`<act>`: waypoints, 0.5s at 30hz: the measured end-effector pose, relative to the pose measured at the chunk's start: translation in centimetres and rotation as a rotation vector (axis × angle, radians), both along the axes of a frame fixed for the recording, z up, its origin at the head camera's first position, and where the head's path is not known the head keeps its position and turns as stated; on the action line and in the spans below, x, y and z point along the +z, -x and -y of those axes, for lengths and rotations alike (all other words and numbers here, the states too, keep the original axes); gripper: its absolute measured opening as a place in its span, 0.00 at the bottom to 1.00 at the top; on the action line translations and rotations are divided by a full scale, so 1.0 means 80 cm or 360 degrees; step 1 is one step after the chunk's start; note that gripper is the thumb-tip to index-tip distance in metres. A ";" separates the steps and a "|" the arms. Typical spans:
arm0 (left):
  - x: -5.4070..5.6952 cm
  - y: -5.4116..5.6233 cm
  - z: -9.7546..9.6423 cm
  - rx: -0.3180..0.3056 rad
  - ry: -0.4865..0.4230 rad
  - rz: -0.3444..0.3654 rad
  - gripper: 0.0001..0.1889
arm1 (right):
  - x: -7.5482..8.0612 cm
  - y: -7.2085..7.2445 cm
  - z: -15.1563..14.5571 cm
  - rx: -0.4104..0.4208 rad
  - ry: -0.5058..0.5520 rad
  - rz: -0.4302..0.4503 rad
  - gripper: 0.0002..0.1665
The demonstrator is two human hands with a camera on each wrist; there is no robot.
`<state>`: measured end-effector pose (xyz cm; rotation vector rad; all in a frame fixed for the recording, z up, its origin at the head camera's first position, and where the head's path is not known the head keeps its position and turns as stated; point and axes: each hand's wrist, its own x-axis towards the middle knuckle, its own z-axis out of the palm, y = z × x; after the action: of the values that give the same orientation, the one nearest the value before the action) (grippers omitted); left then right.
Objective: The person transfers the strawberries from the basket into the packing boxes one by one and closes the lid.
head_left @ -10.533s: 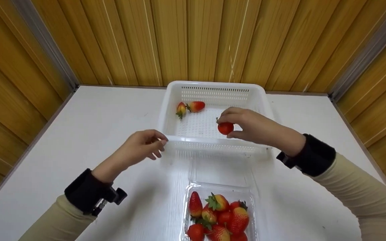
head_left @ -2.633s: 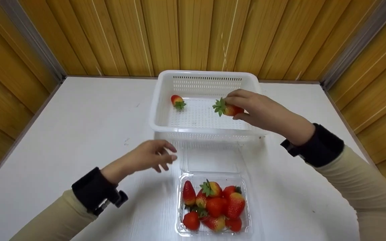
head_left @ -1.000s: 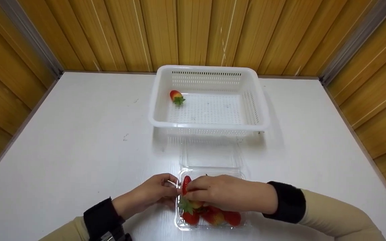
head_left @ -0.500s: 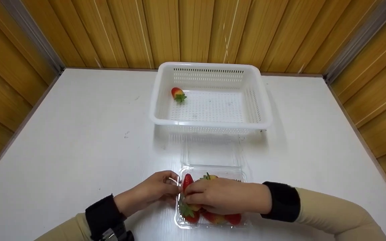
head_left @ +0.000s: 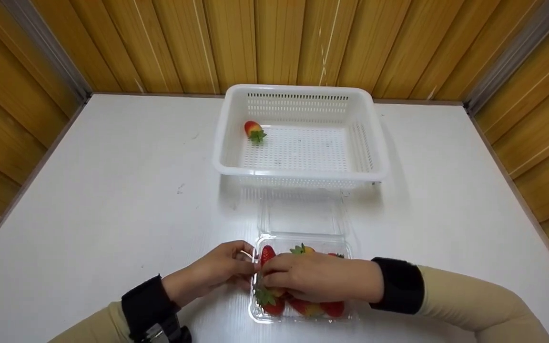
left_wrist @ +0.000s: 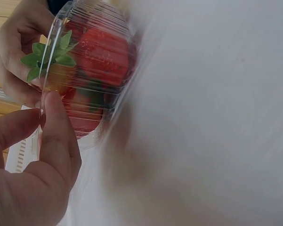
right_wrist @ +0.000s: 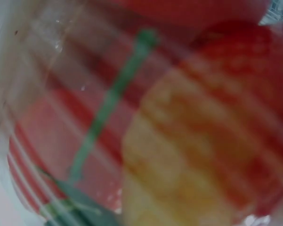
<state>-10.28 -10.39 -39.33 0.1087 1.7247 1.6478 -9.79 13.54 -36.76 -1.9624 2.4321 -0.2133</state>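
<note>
My left hand (head_left: 222, 269) pinches the left rim of a clear plastic clamshell box (head_left: 303, 236) between thumb and finger, plainest in the left wrist view. Over the box, my right hand (head_left: 312, 276) holds a leafy strawberry (head_left: 266, 297) by its body, low among the others. Its green cap points toward the near left corner. Several red strawberries (head_left: 334, 308) lie in the box, partly hidden under the right hand. Through the ribbed plastic, the right wrist view gives a blurred close-up of strawberries (right_wrist: 193, 141); no fingers show there.
Behind the box stands a white perforated basket (head_left: 298, 175) with one strawberry (head_left: 254, 132) at its left side. The box's clear lid (head_left: 303, 212) lies folded back toward the basket. Wooden panel walls (head_left: 274, 43) enclose the white table (head_left: 112, 190).
Earlier, my right hand lifted strawberries from the basket; it brought the last of these down into the box. My left hand moved to the box's rim. Both hands barely move over the last half second.
</note>
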 end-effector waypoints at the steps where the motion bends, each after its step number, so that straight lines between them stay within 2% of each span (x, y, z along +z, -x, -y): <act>1: 0.000 0.000 0.000 0.0001 0.0001 0.0000 0.09 | 0.000 0.000 0.000 -0.0006 -0.0015 0.0007 0.19; 5: -0.001 0.000 0.000 0.0008 0.0006 0.0003 0.10 | 0.001 -0.001 0.000 -0.0027 -0.0063 0.0013 0.20; 12: -0.001 0.000 -0.001 0.0025 0.0014 0.0042 0.12 | -0.002 -0.002 -0.003 -0.0010 0.0008 -0.0114 0.21; 15: -0.001 0.000 -0.001 0.0023 0.0020 0.0043 0.12 | -0.001 -0.002 -0.003 -0.0024 -0.0019 -0.0082 0.23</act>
<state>-10.31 -10.34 -39.40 0.0682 1.7188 1.6415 -9.63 13.75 -36.82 -1.9699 2.4736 -0.1497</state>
